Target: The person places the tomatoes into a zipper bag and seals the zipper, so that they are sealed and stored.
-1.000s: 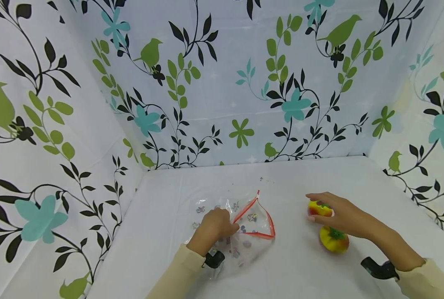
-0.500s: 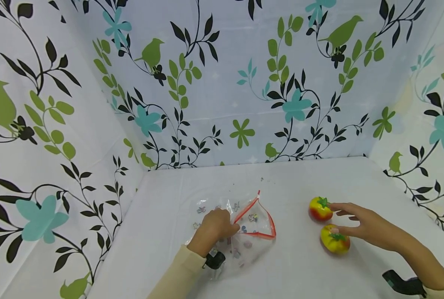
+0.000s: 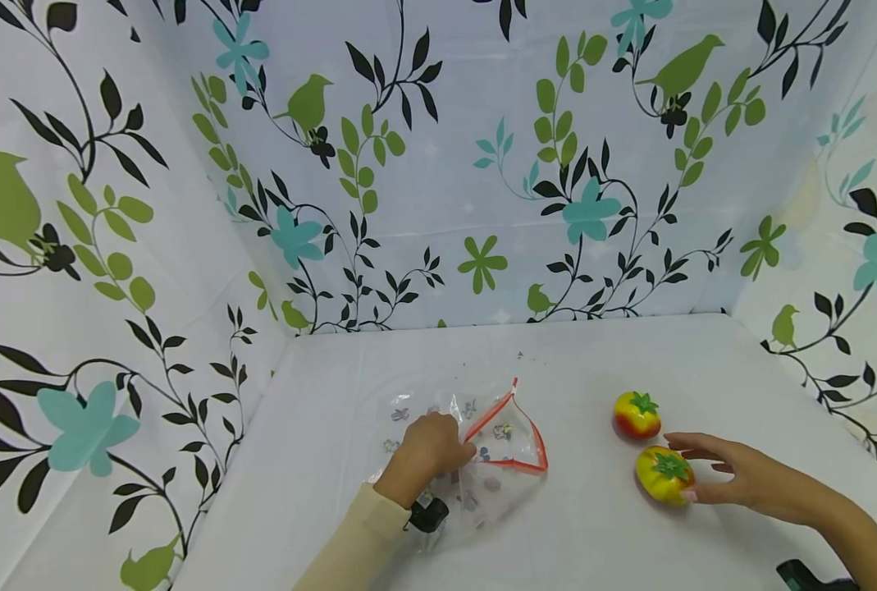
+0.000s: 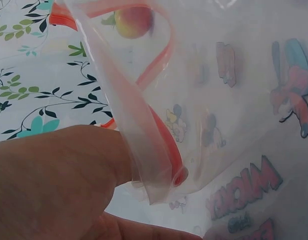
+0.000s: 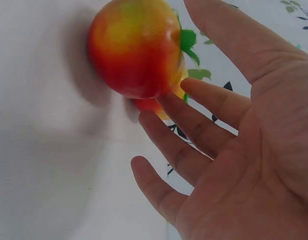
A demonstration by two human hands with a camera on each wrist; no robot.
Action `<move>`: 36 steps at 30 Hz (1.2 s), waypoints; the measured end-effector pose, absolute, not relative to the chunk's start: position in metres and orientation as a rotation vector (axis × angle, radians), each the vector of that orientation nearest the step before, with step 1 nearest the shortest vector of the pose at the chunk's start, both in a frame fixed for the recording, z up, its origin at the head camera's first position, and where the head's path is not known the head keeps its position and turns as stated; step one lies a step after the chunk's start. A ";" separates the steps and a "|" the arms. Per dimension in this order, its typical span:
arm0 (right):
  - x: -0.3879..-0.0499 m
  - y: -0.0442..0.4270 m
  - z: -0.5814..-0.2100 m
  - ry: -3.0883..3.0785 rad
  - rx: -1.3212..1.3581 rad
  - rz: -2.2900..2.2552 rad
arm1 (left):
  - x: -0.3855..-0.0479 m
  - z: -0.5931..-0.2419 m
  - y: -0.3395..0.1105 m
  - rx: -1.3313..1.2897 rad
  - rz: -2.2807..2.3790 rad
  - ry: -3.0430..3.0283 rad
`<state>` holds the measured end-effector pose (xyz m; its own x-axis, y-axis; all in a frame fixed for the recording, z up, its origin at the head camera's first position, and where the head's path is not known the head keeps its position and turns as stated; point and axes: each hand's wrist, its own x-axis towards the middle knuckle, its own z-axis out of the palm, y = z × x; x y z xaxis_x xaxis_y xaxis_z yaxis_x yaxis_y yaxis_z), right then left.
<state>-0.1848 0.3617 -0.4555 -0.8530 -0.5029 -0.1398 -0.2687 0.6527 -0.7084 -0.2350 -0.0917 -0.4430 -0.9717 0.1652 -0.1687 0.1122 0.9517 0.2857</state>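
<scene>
My left hand (image 3: 427, 453) pinches the rim of a clear plastic zip bag (image 3: 493, 499) with a red-orange zip strip and printed cartoon figures. The bag's mouth gapes to the right; in the left wrist view the bag (image 4: 233, 130) fills most of the picture. On the right lie two yellow-and-red toy tomatoes with green leafy tops, one farther (image 3: 636, 417) and one nearer (image 3: 660, 474). Beside the nearer one is my right hand (image 3: 748, 480), its fingers spread and the thumb tip at the fruit's right side. In the right wrist view the nearer toy tomato (image 5: 134, 47) partly hides the other.
A white cloth-covered table (image 3: 571, 533) lies under everything. Patterned curtains with birds and leaves (image 3: 482, 164) stand behind and at both sides. Small dark specks (image 3: 523, 355) are on the cloth toward the back.
My right hand has drawn back from over the farther toy tomato, moving toward me and to the right, to beside the nearer one. The left hand keeps its hold on the bag.
</scene>
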 end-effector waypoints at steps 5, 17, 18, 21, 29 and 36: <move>-0.184 0.366 -0.464 2.487 -0.582 -1.052 | -0.234 -0.442 -0.091 0.205 0.411 2.911; -0.185 0.367 -0.478 2.486 -0.496 -1.059 | -0.232 -0.440 -0.090 0.192 0.404 2.914; -0.186 0.367 -0.479 2.482 -0.496 -1.069 | -0.232 -0.440 -0.090 0.191 0.406 2.914; -0.186 0.366 -0.480 2.492 -0.494 -1.065 | -0.232 -0.440 -0.089 0.196 0.399 2.916; -0.185 0.364 -0.477 2.528 -0.487 -1.036 | -0.233 -0.440 -0.089 0.193 0.396 2.917; -0.183 0.361 -0.478 2.538 -0.479 -1.046 | -0.233 -0.440 -0.090 0.159 0.430 2.893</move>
<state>-0.1834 0.3615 -0.4780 -0.8805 -0.4336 -0.1918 -0.1727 0.6700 -0.7220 -0.2329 -0.0896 -0.4400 -0.9716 0.1371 -0.1930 0.0751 0.9516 0.2979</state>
